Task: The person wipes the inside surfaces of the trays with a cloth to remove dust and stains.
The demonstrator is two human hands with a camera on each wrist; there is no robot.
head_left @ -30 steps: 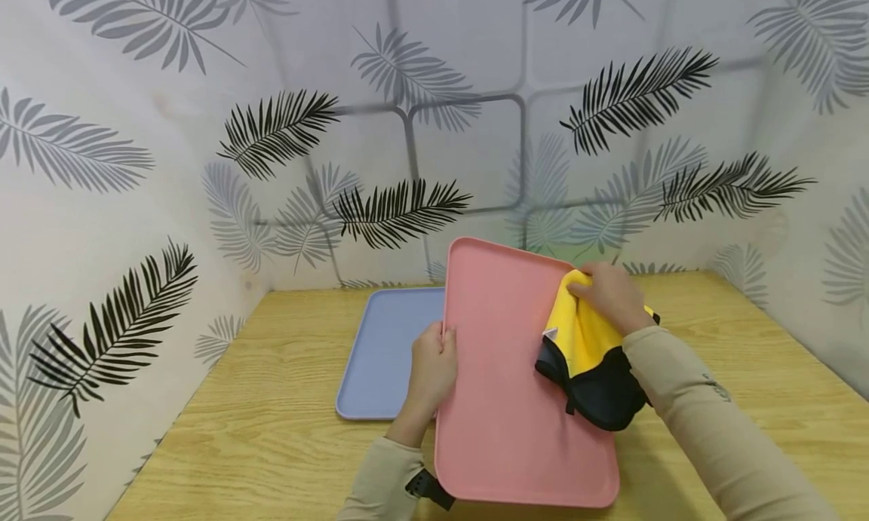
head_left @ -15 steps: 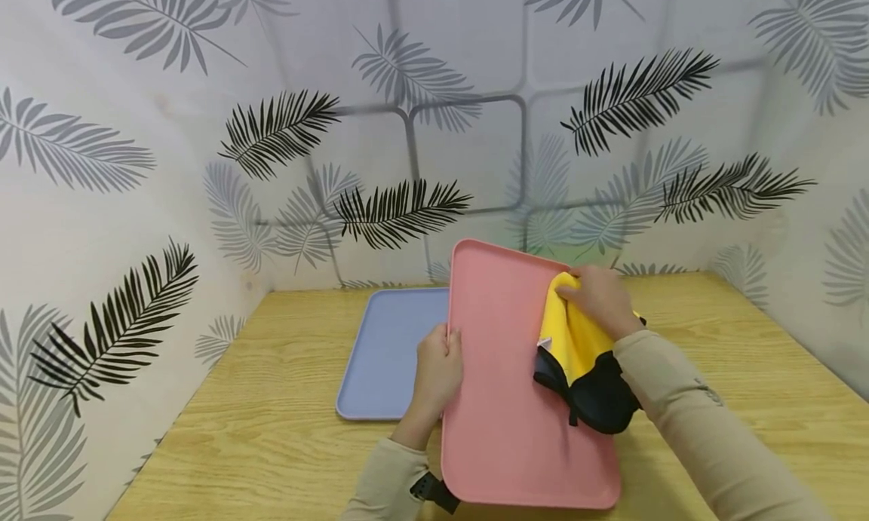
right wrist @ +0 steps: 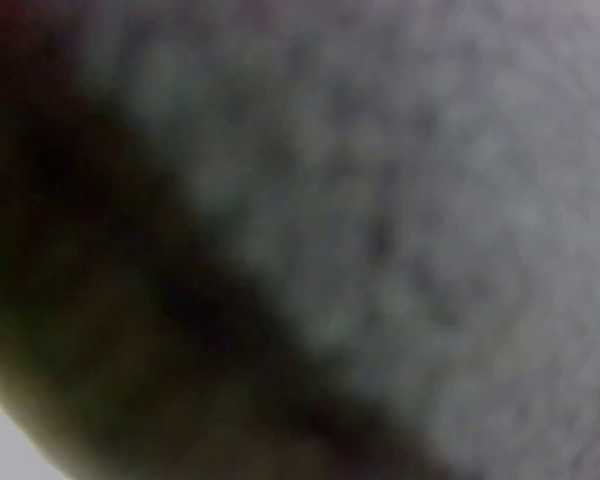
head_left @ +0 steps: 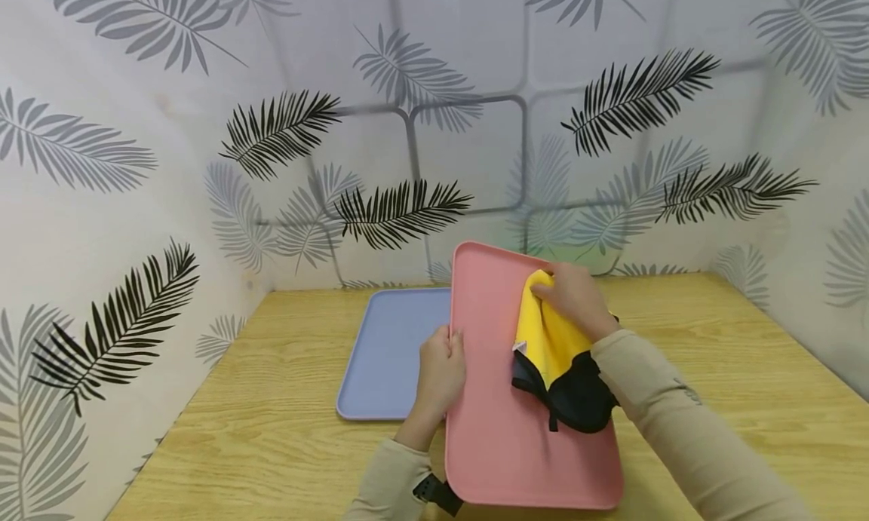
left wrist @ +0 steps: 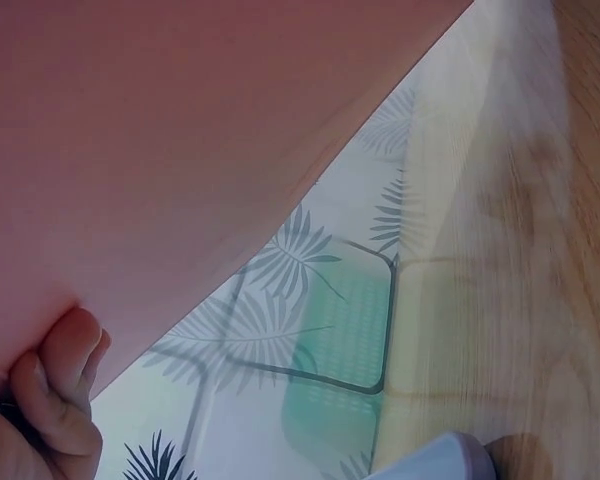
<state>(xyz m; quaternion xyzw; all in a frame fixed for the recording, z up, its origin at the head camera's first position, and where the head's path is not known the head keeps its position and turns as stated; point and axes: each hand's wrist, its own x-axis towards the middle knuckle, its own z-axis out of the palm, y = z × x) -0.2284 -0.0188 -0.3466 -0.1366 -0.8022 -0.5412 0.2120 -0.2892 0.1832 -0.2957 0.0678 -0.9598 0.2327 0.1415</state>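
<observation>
My left hand [head_left: 441,370] grips the left edge of a pink rectangular tray [head_left: 489,445], which is raised and tilted toward me. In the left wrist view, curled fingers [left wrist: 70,350] press against the underside of the pink tray [left wrist: 160,150]. My right hand [head_left: 577,298] pinches a yellow and black cloth item [head_left: 546,340] with a small white label at its edge. The yellow part is bunched under the fingers, and the rounded black part hangs below, over the tray's face. A blurred grey fabric surface [right wrist: 460,220] fills most of the right wrist view.
A blue tray [head_left: 387,355] lies flat on the wooden table [head_left: 271,370], its right side hidden behind the pink tray. Its corner [left wrist: 450,455] also shows in the left wrist view. Leaf-patterned curtains [head_left: 380,151] hang along the back and both sides.
My right hand has moved left with the yellow and black cloth item, across the pink tray's face. The left hand and the tray have shifted slightly right.
</observation>
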